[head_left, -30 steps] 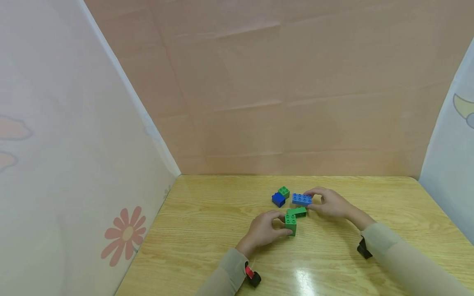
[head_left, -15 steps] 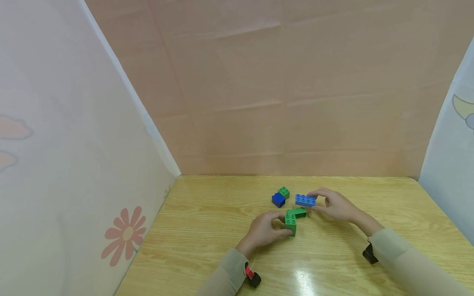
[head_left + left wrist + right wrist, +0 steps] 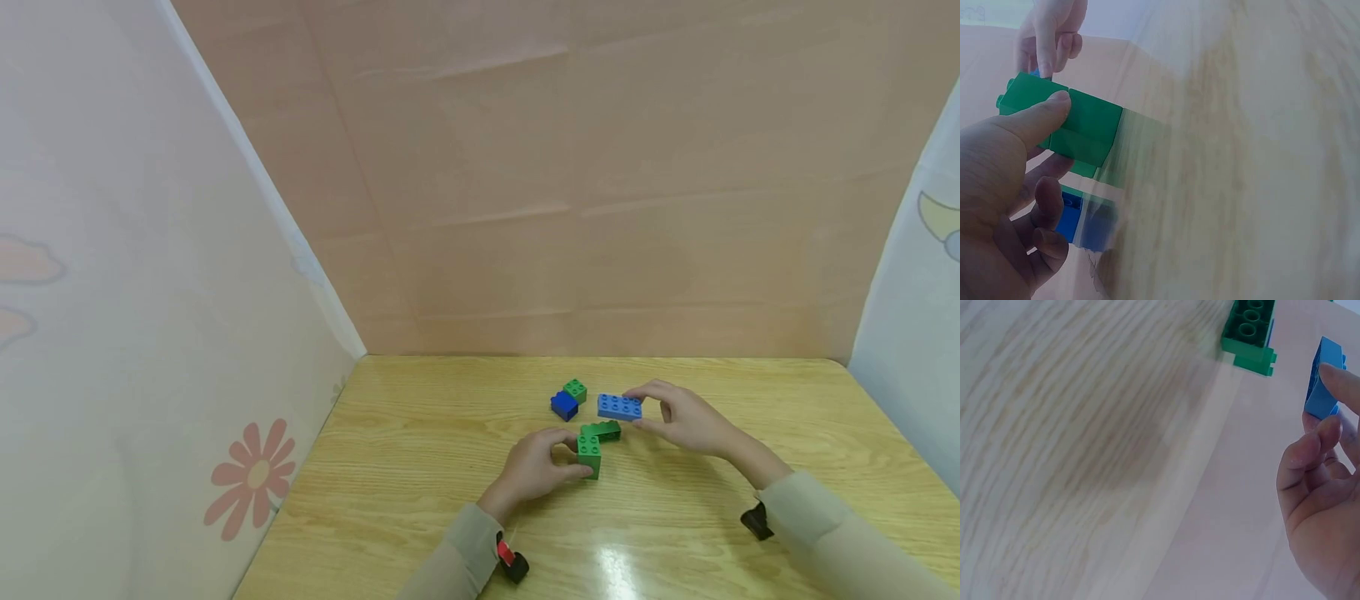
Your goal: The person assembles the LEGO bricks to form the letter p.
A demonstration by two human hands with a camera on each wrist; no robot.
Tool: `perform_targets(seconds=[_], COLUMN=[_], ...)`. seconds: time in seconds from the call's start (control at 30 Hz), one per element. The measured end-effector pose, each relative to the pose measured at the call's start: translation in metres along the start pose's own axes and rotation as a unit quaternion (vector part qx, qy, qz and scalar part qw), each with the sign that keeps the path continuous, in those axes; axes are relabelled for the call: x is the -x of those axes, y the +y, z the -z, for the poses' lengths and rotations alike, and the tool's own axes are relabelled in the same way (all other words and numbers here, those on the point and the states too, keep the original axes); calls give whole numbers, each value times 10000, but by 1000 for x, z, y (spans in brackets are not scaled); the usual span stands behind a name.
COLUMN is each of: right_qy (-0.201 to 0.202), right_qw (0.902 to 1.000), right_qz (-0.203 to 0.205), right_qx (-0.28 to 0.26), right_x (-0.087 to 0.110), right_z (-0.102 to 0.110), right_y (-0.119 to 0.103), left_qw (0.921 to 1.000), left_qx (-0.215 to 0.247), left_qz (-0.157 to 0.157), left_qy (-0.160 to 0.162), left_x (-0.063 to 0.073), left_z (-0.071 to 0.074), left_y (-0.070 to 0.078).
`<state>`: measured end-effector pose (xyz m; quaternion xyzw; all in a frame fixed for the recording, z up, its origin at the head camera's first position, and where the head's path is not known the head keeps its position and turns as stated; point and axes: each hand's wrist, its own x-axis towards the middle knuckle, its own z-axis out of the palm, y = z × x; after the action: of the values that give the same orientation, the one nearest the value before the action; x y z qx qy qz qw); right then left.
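My left hand (image 3: 531, 467) grips an upright green block (image 3: 589, 460), thumb on the near side and fingers behind. A seam across it shows in the left wrist view, as of two toy bricks stacked together. Over to the right, my right hand (image 3: 686, 423) pinches a light blue toy brick (image 3: 618, 407) with two rows of studs at its right end. The right wrist view shows this blue brick (image 3: 1324, 378) tilted between thumb and fingers. Just behind the green block lies a longer green brick (image 3: 606, 430) on its side, its hollow underside (image 3: 1247, 328) facing the right wrist camera.
Farther back on the wooden table (image 3: 420, 467), a dark blue brick (image 3: 564, 405) sits against a small green brick (image 3: 575, 388). A beige cloth (image 3: 600, 208) hangs along the table's far edge. A pale flowered cloth (image 3: 187, 333) stands on the left.
My right hand has drawn the light blue brick slightly to the right, away from the dark blue one. The left hand has stayed still with the green block.
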<state>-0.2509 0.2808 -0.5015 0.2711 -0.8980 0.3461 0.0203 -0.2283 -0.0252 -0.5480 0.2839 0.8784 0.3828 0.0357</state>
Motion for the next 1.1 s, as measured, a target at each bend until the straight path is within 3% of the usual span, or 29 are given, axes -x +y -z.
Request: perform_targets(seconds=[0.37,1.1], right_qy=[181,108], right_qw=[9994,9982], right_qz=[294,566], right_qx=[19,-146], right_x=[7,17], right_z=[-2,-14], right_y=[-16,-36], left_qw=[10000,10000], left_qx=[-41,-59], left_qz=[-35,-74], left_qy=[16,26], left_x=[1,1], left_z=[1,0], left_y=[0,-1])
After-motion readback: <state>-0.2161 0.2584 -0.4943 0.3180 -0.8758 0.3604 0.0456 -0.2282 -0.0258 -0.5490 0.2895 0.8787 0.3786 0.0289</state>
